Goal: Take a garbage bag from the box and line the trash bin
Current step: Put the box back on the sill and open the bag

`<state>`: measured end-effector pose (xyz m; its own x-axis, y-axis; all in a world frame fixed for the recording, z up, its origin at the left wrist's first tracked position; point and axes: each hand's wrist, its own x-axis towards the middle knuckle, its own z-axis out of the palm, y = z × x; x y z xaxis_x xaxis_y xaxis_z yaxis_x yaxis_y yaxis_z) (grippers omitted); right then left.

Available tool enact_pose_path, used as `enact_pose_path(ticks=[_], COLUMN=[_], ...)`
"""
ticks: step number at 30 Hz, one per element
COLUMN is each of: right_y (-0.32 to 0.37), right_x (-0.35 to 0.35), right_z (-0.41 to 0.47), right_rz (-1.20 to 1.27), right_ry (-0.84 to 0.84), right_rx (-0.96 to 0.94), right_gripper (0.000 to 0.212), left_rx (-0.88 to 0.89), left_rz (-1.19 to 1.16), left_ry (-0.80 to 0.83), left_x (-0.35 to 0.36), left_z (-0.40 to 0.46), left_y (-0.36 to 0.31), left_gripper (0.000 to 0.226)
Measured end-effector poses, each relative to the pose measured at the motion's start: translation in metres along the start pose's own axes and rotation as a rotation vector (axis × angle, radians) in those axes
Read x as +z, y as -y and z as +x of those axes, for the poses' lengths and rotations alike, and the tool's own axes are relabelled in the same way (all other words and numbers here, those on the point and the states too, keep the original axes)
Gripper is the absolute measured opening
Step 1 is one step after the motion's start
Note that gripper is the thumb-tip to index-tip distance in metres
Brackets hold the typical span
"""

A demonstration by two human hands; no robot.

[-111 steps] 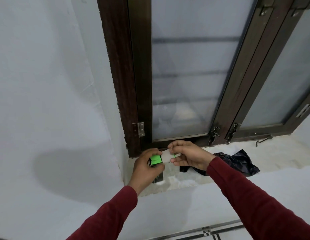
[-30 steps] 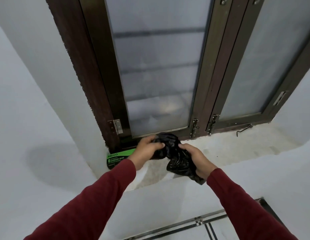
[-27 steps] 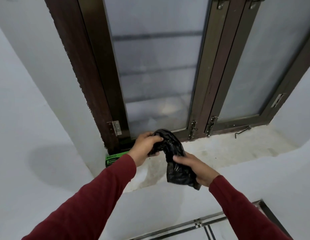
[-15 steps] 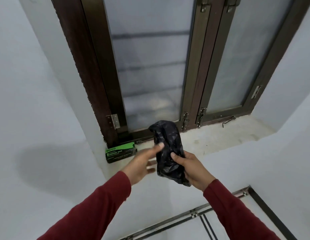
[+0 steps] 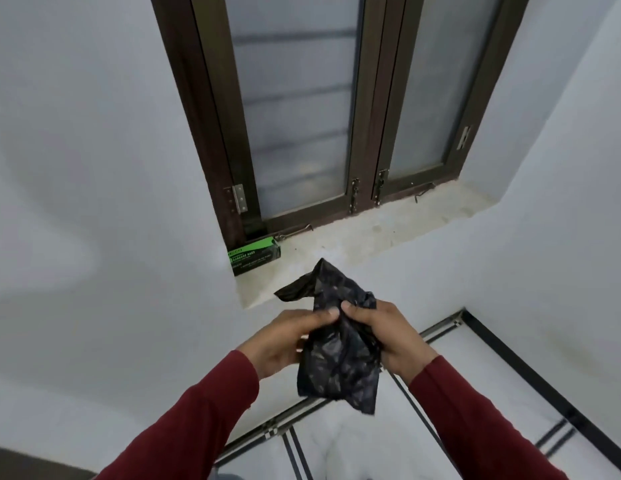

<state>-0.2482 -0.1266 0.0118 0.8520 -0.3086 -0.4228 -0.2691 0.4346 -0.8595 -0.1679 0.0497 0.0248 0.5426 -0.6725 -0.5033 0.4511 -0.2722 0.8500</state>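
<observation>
A crumpled black garbage bag (image 5: 337, 362) hangs between both hands in front of me, one corner sticking up. My left hand (image 5: 285, 341) pinches its upper left edge with thumb and fingers. My right hand (image 5: 385, 337) grips the upper right side. The green and black garbage bag box (image 5: 254, 259) lies on the window sill (image 5: 364, 237) at its left end, against the window frame, well beyond my hands. No trash bin is in view.
A dark wooden window (image 5: 302, 109) with frosted panes stands above the sill. White walls close in left and right. The white tiled floor (image 5: 458, 427) with black border lines lies below my arms.
Both hands have pulled back from the sill and lowered with the bag. My left hand, open beside the bag half a second ago, now pinches it. The view has stepped back.
</observation>
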Motion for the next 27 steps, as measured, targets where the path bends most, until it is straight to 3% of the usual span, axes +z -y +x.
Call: enact_pose_path(ticks=[2, 3, 7, 11, 13, 16, 17, 20, 23, 27], right_y=[-0.005, -0.008, -0.018, -0.038, -0.048, -0.059, -0.063, -0.076, -0.090, -0.115], right_x=[0.002, 0.002, 0.004, 0.011, 0.014, 0.014, 0.012, 0.009, 0.012, 0.026], right_z=[-0.011, -0.019, -0.056, -0.103, -0.124, -0.142, -0.149, -0.167, -0.180, -0.199], right_rz=[0.035, 0.046, 0.032, -0.293, -0.351, -0.465, -0.488, -0.415, -0.223, 0.093], right_ry=[-0.054, -0.053, -0.027, 0.011, 0.037, 0.019, 0.026, 0.031, -0.017, 0.003], right_rx=[0.049, 0.077, 0.126, -0.020, -0.075, -0.115, -0.110, -0.018, 0.118, 0.322], right_gripper=[0.033, 0.035, 0.046, 0.111, 0.096, 0.019, 0.006, 0.013, 0.011, 0.006], left_rx=[-0.019, 0.000, 0.113, 0.202, 0.221, 0.146, 0.107, 0.120, 0.207, 0.088], left_rz=[-0.057, -0.097, -0.103, 0.016, 0.113, 0.181, 0.143, -0.067, -0.064, 0.051], left_ry=[0.094, 0.056, -0.331, -0.589, -0.700, -0.735, -0.675, -0.478, -0.513, -0.672], left_x=[0.004, 0.006, 0.019, 0.032, 0.038, 0.054, 0.062, 0.076, 0.080, 0.076], left_z=[-0.018, -0.025, -0.044, -0.067, -0.079, -0.106, -0.120, -0.154, -0.182, -0.217], left_y=[0.018, 0.027, 0.048, 0.062, 0.071, 0.084, 0.090, 0.113, 0.145, 0.177], left_gripper=[0.038, 0.035, 0.031, 0.046, 0.058, 0.063, 0.060, 0.052, 0.052, 0.013])
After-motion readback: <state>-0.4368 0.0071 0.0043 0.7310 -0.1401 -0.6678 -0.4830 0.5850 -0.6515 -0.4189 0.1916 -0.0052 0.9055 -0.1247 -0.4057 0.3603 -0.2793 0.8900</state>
